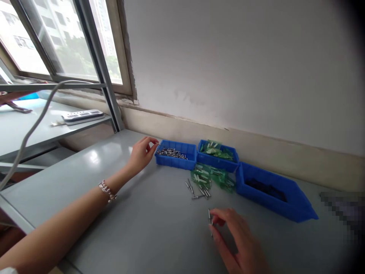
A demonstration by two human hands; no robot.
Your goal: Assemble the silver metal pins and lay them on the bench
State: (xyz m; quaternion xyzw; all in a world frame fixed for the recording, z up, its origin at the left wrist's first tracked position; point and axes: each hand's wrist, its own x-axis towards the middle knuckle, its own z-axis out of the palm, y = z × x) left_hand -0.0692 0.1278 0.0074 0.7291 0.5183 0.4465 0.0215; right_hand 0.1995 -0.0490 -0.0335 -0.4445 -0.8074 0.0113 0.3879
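Note:
My left hand (143,152) is at the left end of a blue bin (176,163) of metal rivet-like pins (172,153), thumb and fingers pinched on a thin pin at the bin's edge. Near the front, my right hand (232,232) pinches a metal pin (210,217) between thumb and forefinger, just above the table. Several loose metal pins (203,191) lie on the table between the hands. Green packets (201,177) with pins inside lie in front of the middle blue bin (218,164), which holds more green packets (215,150).
To the right stands a larger blue bin (268,201) with dark items inside. The grey table (154,228) meets the wall at the back. On the left are a metal frame, a hanging cable (37,121), a power strip (82,117) on another table, and part of a person's arm.

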